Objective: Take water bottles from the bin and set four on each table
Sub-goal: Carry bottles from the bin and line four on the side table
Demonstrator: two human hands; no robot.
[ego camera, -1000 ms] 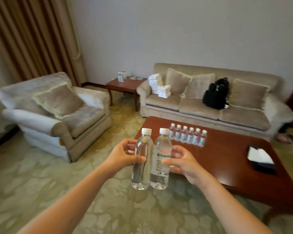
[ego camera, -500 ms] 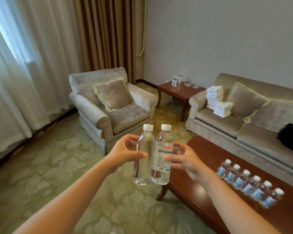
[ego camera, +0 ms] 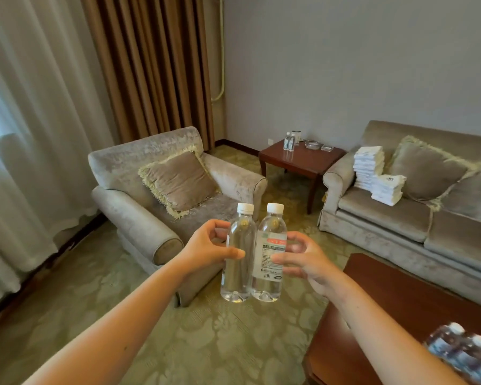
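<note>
Bottles of clear water with white caps are held upright in mid-air over the patterned carpet point(ego camera: 100, 295), side by side and touching along their sides. The left grip point(ego camera: 206, 245) is clamped on the left bottle point(ego camera: 238, 282), thumb across the front and fingers curled round behind. The right grip point(ego camera: 307, 261) is clamped on the right bottle point(ego camera: 267, 283) in the same way, its thumb lying on the printed label. Both forearms reach in from the bottom edge. Behind the bottles stands a pale armchair point(ego camera: 139, 218) with a fringed cushion point(ego camera: 178, 182) on its seat. Farther back, in the corner between the armchair and the sofa point(ego camera: 386, 215), is a small worktop point(ego camera: 303, 162) of dark red wood; a pair of bottles point(ego camera: 289, 141) stands on it near the wall, with glass dishes point(ego camera: 314, 145) just beside them. A stack of folded white cloths point(ego camera: 368, 166) rests on the sofa against its near arm, with a lower pile in front of it. At the lower right lies a low worktop point(ego camera: 395, 301) of the same wood, and a row of bottles point(ego camera: 461, 350) stands on it at the frame's edge, too blurred to count. Sheer and brown curtains point(ego camera: 150, 65) hang along the left
</note>
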